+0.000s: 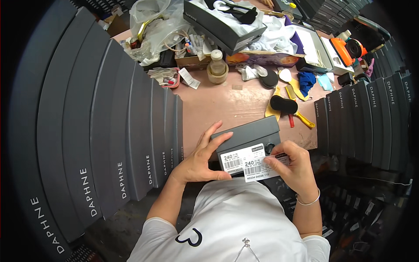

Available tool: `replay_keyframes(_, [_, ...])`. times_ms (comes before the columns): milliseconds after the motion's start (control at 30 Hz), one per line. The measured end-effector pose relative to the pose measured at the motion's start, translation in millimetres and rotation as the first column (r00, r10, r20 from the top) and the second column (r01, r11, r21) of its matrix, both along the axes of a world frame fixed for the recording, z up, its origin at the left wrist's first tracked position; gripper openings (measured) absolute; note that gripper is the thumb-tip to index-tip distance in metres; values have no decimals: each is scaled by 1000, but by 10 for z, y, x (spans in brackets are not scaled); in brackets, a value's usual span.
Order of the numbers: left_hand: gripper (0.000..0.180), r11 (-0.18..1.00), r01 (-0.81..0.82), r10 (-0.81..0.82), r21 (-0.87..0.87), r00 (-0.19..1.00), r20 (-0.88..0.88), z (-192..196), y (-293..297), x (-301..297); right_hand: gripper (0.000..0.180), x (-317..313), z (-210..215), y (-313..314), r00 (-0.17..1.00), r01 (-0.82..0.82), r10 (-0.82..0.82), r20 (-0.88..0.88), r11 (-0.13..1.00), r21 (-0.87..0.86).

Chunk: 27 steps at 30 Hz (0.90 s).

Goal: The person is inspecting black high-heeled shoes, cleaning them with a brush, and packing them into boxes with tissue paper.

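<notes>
Your R hand [296, 168]: fingers pinch a white label [256, 171], long axis approx L-R, overlapping lower R of 2nd label [232, 158] on gray box [248, 131], at desk [218, 105] edge; your L hand [197, 163], fingers wide, at box's L end

Grey lidded box [251, 131] on pink table [218, 105], white barcode label [233, 160] on near side, second label [257, 174] overlapping it

Around the shoebox [248, 133] at the table's [209, 109] edge, a box stack [118, 109] stands at nine o'clock, a second stack [358, 113] at three, a bottle [217, 61] in a bowl [218, 78] at eleven, a pad [284, 105] at two.
</notes>
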State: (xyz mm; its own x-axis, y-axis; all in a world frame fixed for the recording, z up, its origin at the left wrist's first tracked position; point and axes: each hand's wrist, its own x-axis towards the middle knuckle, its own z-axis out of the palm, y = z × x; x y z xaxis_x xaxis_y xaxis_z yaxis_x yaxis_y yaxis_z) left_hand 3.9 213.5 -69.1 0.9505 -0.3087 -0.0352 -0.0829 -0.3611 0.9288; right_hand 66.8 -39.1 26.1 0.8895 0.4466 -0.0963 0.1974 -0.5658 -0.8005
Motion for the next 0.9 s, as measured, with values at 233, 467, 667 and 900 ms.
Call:
replay_keyframes(233, [116,991,49,-48,-124,999,11,-50,55,-3,22,32,-45,338,997,-75,73,-40,996,-50])
replay_keyframes(467, [109,994,25,-19,-110,998,51,-65,20,-19,24,37,-96,437,995,-87,81,-63,991,-103])
replay_keyframes(667, [102,997,2,3,-76,998,69,-59,-3,-28,22,27,-100,475,994,-74,63,-87,990,-121])
replay_keyframes(900, [91,996,-25,32,-88,996,84,-80,-30,-36,23,28,-126,488,996,-72,64,-69,988,-137])
